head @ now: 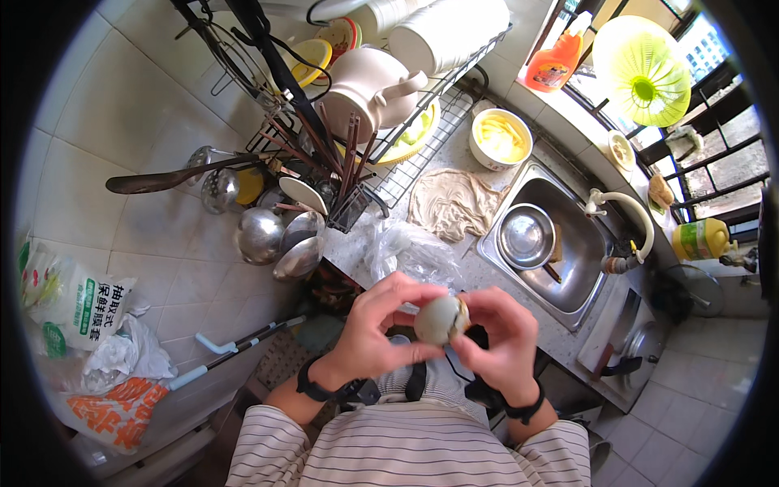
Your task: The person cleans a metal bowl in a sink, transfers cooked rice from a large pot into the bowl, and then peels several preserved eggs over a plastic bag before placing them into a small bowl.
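Close in front of my striped shirt, both hands hold a grey-green egg (437, 319). My left hand (380, 325) grips its smooth, whole side between thumb and fingers. At the other end the shell is broken, and my right hand (502, 325) has its thumb and fingertips on that jagged edge. Something brownish shows at the break, too small to make out. A crumpled clear plastic bag (414, 249) lies on the counter (350, 246) just beyond my hands. Past the bag is a wrinkled beige cloth (453, 204).
The steel sink (581, 280) at the right holds a metal bowl (526, 236), with a faucet (639, 222) over it. Behind stands a bowl of yellow pieces (501, 139). At left are a dish rack (420, 170), chopsticks (350, 152) and hanging ladles (260, 236). A lidded pan (639, 353) sits at right.
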Demonstrator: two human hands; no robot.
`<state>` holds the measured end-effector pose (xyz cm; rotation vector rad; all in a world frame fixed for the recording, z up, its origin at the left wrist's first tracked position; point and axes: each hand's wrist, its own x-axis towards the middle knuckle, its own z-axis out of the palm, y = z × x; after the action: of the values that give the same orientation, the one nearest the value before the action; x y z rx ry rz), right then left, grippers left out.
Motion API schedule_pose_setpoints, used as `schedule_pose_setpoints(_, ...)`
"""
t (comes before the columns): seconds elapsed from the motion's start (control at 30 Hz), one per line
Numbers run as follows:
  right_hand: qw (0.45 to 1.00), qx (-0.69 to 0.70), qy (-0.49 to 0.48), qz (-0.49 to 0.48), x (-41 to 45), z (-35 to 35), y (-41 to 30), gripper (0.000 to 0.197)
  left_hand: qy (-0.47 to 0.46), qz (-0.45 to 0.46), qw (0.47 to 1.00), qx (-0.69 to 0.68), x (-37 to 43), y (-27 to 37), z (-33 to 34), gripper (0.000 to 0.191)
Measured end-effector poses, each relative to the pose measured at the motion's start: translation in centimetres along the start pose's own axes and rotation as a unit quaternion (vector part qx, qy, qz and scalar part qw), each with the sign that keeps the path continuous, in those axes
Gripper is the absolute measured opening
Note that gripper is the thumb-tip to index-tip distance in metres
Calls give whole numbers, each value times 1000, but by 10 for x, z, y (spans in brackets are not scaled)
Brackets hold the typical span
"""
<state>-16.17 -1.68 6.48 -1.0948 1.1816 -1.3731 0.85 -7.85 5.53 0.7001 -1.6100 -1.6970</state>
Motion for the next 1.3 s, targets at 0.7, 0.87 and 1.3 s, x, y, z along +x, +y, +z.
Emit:
schedule_pose_setpoints(0.7, 949, -65, -173, -255, -4, -7, -68, 38, 242, 289, 920, -105, 2, 52, 58, 12)
schedule_pose_setpoints(0.87, 981, -87, -43, -168, -6, -1, -50, 35, -3, 209, 978, 18, -8, 31, 15, 34)
schedule_pose_setpoints(1.3, 969, -237, 74, -6, 16, 2, 69, 25, 70, -189, 979, -34, 5, -69, 0, 46)
